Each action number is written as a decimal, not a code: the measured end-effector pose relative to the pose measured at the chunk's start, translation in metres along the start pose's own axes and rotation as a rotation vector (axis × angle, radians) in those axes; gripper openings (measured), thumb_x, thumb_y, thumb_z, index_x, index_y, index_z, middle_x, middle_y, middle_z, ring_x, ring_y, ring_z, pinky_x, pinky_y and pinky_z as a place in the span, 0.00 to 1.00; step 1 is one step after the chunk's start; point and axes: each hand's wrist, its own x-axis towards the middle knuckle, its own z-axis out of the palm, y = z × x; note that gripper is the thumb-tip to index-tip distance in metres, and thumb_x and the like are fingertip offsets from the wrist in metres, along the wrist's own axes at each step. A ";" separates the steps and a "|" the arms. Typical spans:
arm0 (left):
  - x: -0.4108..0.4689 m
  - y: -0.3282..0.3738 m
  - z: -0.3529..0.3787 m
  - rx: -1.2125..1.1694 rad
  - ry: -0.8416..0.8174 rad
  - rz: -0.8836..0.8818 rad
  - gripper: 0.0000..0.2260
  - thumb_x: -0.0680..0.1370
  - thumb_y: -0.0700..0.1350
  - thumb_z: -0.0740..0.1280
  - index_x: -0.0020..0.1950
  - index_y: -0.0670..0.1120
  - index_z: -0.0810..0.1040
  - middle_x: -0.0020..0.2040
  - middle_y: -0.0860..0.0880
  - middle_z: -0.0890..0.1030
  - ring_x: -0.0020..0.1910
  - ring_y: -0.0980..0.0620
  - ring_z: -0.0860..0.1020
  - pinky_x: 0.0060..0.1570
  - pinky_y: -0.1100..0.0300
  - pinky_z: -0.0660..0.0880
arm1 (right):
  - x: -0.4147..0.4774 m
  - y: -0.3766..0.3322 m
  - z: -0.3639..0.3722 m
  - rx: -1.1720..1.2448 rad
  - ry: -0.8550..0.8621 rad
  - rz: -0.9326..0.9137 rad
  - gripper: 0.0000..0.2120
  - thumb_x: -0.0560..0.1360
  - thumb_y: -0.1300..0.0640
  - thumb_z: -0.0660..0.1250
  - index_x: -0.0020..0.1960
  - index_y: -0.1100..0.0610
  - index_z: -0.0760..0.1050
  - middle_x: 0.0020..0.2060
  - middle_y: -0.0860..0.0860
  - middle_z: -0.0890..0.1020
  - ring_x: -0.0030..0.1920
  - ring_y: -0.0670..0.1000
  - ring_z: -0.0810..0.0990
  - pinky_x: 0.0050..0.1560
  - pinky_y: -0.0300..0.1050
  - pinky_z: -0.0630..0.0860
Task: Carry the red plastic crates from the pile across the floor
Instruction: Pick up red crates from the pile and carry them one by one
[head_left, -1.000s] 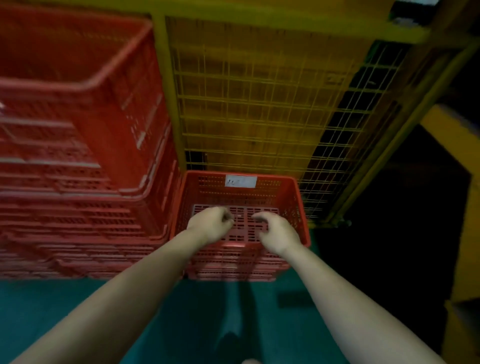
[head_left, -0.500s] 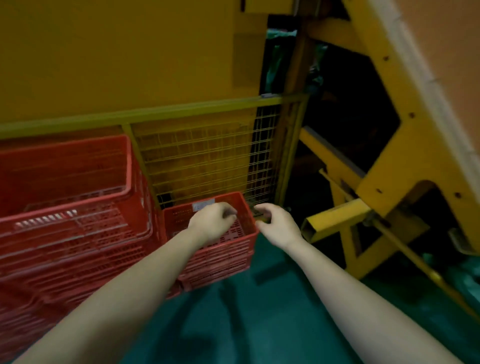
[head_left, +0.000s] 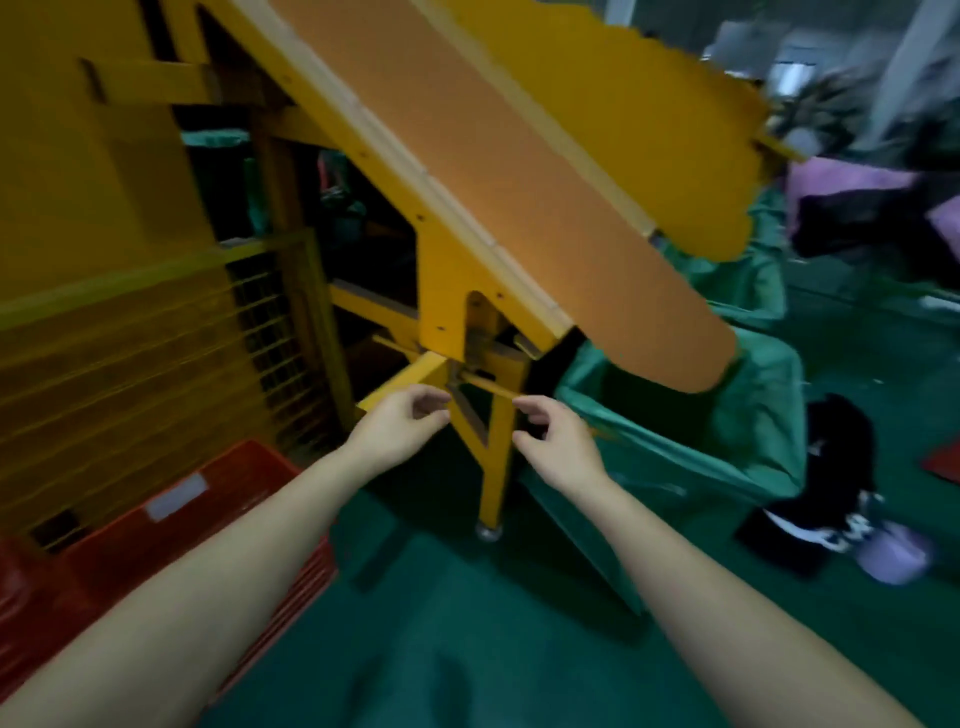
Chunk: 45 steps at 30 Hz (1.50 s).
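Observation:
A red plastic crate (head_left: 228, 483) with a white label sits on the floor at the lower left, partly hidden behind my left forearm. A sliver of another red crate (head_left: 15, 592) shows at the left edge. My left hand (head_left: 400, 426) is held out in the air with loosely curled fingers and holds nothing. My right hand (head_left: 556, 441) floats beside it, fingers also loosely curled and empty. Both hands are up and to the right of the crate, apart from it, in front of a yellow frame leg.
A yellow conveyor (head_left: 498, 171) with an orange belt slopes down over a green fabric bin (head_left: 727, 431). Its leg (head_left: 493, 467) stands just beyond my hands. A yellow mesh guard (head_left: 156, 364) stands at left. Dark clothing (head_left: 831, 467) lies at right on the green floor (head_left: 467, 649).
The view has swung right, away from the crate stack toward the conveyor. Both hands have come off the small crate's rim and now hang in the air, empty.

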 end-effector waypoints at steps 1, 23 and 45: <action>-0.005 0.021 0.024 0.003 -0.044 0.036 0.12 0.79 0.50 0.66 0.62 0.52 0.76 0.51 0.58 0.80 0.50 0.60 0.78 0.52 0.59 0.76 | -0.023 0.017 -0.024 -0.017 0.043 0.036 0.19 0.72 0.58 0.69 0.63 0.50 0.76 0.59 0.47 0.79 0.60 0.46 0.77 0.59 0.41 0.71; -0.139 0.356 0.429 -0.073 -0.820 0.646 0.13 0.69 0.56 0.69 0.53 0.57 0.78 0.52 0.55 0.83 0.51 0.57 0.81 0.59 0.51 0.76 | -0.431 0.207 -0.344 -0.173 0.745 0.656 0.23 0.72 0.59 0.69 0.67 0.53 0.74 0.62 0.50 0.78 0.60 0.48 0.76 0.59 0.37 0.68; -0.217 0.640 0.811 -0.022 -1.447 1.121 0.10 0.76 0.48 0.70 0.57 0.54 0.77 0.54 0.55 0.81 0.54 0.57 0.79 0.61 0.57 0.74 | -0.611 0.365 -0.565 -0.314 1.294 1.224 0.24 0.73 0.56 0.69 0.68 0.49 0.73 0.66 0.46 0.75 0.65 0.46 0.73 0.64 0.41 0.69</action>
